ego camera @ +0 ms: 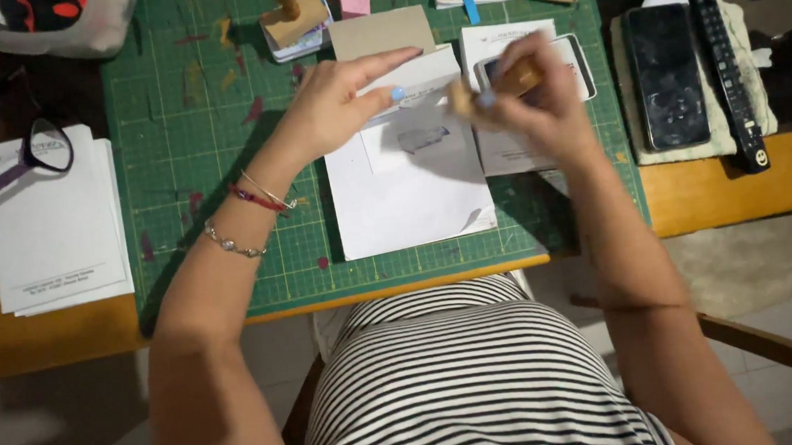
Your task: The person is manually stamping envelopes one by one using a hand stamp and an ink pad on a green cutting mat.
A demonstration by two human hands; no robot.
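Right hand [535, 104] fingers gripping wooden stamp [507, 83] (blurred), left hand [338, 102] flat

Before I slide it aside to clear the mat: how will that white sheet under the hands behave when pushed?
The white sheet looks thin and flat, so it would probably flex or buckle rather than move stiffly. It lies on the green cutting mat, where it would likely slide easily and feel light. The left hand hovers over its top edge; the right hand holds a wooden stamp.
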